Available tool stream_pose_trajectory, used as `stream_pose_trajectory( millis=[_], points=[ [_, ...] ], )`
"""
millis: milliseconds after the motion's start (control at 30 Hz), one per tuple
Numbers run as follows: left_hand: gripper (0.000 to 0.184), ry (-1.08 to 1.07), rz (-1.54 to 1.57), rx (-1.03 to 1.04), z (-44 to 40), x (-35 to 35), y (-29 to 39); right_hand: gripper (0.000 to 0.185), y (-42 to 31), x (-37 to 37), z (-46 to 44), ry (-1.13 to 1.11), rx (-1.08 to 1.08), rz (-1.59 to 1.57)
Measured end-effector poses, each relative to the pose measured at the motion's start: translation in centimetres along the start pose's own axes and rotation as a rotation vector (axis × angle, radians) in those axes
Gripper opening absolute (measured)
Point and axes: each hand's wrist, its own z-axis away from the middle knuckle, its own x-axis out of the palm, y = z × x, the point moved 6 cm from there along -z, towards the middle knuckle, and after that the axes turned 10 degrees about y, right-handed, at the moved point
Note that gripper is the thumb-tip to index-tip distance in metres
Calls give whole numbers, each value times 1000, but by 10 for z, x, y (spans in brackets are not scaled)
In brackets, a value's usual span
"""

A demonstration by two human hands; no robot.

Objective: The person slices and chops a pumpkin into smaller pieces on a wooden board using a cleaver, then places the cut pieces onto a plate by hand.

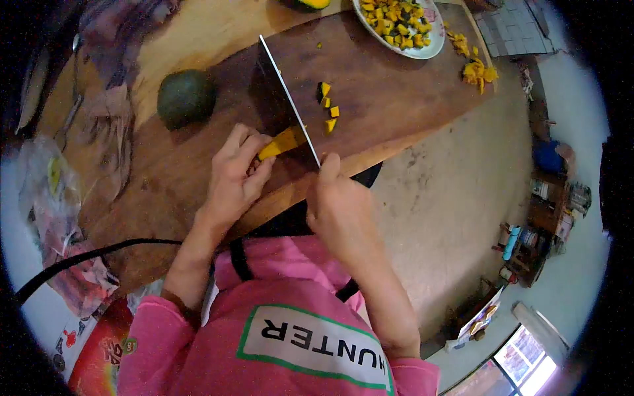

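Note:
My left hand (236, 173) pinches the near end of a long orange pumpkin slice (282, 143) on the wooden table. In my right hand (343, 211) is a knife (285, 92), its handle hidden in the fist and its blade pointing away from me, standing on edge across the slice's far end. Just right of the blade lie several small pumpkin pieces (334, 111) with dark green rind. A dark green pumpkin piece (186, 99) rests rind up, left of the blade. A white plate (432, 47) at the top holds many pumpkin cubes.
Orange pumpkin scraps (477, 71) lie near the table's right end. Another pumpkin piece (309, 3) shows at the top edge. Plastic bags (56, 191) and dark cloth (109, 132) are at the left. The wooden table's near edge (396, 140) runs beside my right hand.

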Motion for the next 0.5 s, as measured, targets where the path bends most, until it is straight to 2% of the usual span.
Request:
stream_pose_trajectory(
  millis=[133, 333, 400, 500],
  points=[
    [26, 7, -12, -19, 0, 0, 0, 22, -4, 5, 1, 79, -52, 75],
    [28, 15, -66, 19, 3, -1, 1, 25, -3, -31, -15, 95, -115, -5],
    [23, 42, -51, 99, 2, -1, 3, 25, -9, -40, -16, 33, -56, -13],
    [23, 25, -15, 91, 1, 0, -1, 23, -12, -37, -16, -23, 8, -33]
  ],
)
